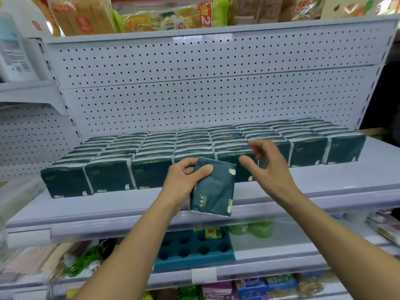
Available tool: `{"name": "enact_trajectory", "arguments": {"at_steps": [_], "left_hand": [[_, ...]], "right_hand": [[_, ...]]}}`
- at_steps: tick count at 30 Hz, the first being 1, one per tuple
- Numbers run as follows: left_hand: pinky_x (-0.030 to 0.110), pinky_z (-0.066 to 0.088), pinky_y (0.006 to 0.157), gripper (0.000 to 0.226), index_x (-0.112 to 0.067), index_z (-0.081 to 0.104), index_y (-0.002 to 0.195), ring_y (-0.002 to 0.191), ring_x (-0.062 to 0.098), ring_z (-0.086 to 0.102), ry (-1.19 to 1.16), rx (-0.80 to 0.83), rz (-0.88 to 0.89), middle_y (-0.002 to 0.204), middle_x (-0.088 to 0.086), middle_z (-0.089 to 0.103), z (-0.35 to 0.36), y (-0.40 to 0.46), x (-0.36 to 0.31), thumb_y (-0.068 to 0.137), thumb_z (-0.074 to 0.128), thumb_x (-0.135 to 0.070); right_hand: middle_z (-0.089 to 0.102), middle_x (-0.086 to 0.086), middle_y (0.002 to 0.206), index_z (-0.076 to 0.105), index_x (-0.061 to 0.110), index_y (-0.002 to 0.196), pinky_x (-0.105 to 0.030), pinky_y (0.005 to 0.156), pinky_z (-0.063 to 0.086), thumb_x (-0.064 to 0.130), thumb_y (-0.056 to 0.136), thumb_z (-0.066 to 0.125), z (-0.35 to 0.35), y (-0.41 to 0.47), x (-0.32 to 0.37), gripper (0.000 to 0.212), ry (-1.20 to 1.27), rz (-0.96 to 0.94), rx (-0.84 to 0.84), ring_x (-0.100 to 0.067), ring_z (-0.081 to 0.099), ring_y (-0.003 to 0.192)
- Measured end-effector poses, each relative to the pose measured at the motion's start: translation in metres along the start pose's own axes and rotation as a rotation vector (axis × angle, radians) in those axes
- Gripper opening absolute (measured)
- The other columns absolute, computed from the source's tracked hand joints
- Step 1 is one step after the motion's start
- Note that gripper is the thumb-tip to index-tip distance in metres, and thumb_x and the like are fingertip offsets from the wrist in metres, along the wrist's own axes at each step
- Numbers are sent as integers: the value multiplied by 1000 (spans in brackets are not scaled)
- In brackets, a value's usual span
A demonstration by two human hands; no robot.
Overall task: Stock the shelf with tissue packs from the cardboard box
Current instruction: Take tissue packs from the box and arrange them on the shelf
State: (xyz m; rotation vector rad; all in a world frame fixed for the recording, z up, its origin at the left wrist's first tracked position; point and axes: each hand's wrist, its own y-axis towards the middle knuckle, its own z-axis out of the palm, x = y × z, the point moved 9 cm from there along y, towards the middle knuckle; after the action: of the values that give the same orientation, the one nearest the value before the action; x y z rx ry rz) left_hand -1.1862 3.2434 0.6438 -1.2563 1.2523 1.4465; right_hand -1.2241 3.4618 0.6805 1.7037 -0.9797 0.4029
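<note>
My left hand (184, 180) grips a dark green tissue pack (213, 189), thumb across its top front, and holds it in front of the white shelf (324, 187). My right hand (266, 163) hovers just right of that pack with fingers spread and loosely bent, holding nothing. Behind both hands, several rows of the same dark green tissue packs (151, 172) stand on the shelf, running from left to right. No cardboard box is in view.
A white perforated back panel (194, 94) rises behind the packs. Bagged goods (173, 18) lie on the shelf above. Below sits a teal tray with round holes (194, 247), green items beside it, and colourful packets on the lowest shelf (259, 286).
</note>
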Motion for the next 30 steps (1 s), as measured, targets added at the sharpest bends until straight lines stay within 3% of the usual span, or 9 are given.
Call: {"name": "enact_trajectory", "arguments": {"at_steps": [3,5,9,13,16,21,24,25,30], "left_hand": [[29,59,75,25,-17,72,107,89,18,73,105,70,63,95,1,77,29,-4,-13,83,78,-18],[29,59,76,19,-21,74,102,87,15,73,171,91,106,92,0,77,50,-6,-20,83,77,-18],[22,54,79,7,-23,74,95,87,6,68,306,-8,218,90,-10,74,68,-2,-28,91,68,-26],[23,48,82,18,-28,67,111,91,1,60,643,-90,310,98,-14,68,79,7,-20,94,64,-32],[34,45,99,32,-26,62,125,111,10,54,905,-93,441,117,-10,63,100,11,-17,94,63,-33],[36,31,104,41,-25,59,128,118,18,51,1180,-200,623,124,-5,59,121,19,-23,89,68,-35],[38,32,106,46,-23,59,128,119,21,50,1202,-253,635,126,-2,58,120,30,-22,85,73,-32],[39,31,108,47,-23,58,129,120,22,49,1206,-252,623,127,-2,57,120,34,-21,85,73,-32],[39,32,111,51,-24,54,133,123,20,47,1227,-214,571,131,-3,55,122,48,-13,86,72,-33]], "right_hand": [[62,16,107,59,32,124,-13,81,43,36,80,77,34,-10,17,48,20,7,513,2,57,102],[67,8,100,67,23,110,-21,78,49,26,80,78,31,-14,12,32,38,23,613,-4,62,93],[65,-2,89,63,13,93,-20,70,50,19,80,78,-11,-11,-25,21,136,142,488,-9,61,79],[73,-6,100,63,9,107,-37,81,58,18,84,74,-65,-9,-92,27,346,406,226,-21,70,92],[73,-6,102,60,12,109,-33,82,55,20,84,74,-92,-7,-130,29,309,477,99,-19,70,93],[68,-5,97,62,16,100,-38,81,56,29,85,73,-99,7,-151,22,97,442,88,-20,65,89],[62,-6,80,64,8,92,-12,57,44,28,87,71,-98,19,-142,22,-46,328,117,-3,60,63],[60,-4,75,64,5,92,-11,52,40,26,87,71,-96,22,-140,23,-74,303,127,-1,57,57],[59,-2,94,52,11,109,-33,73,51,28,84,75,-88,28,-146,38,-92,336,101,-9,56,72]]}}
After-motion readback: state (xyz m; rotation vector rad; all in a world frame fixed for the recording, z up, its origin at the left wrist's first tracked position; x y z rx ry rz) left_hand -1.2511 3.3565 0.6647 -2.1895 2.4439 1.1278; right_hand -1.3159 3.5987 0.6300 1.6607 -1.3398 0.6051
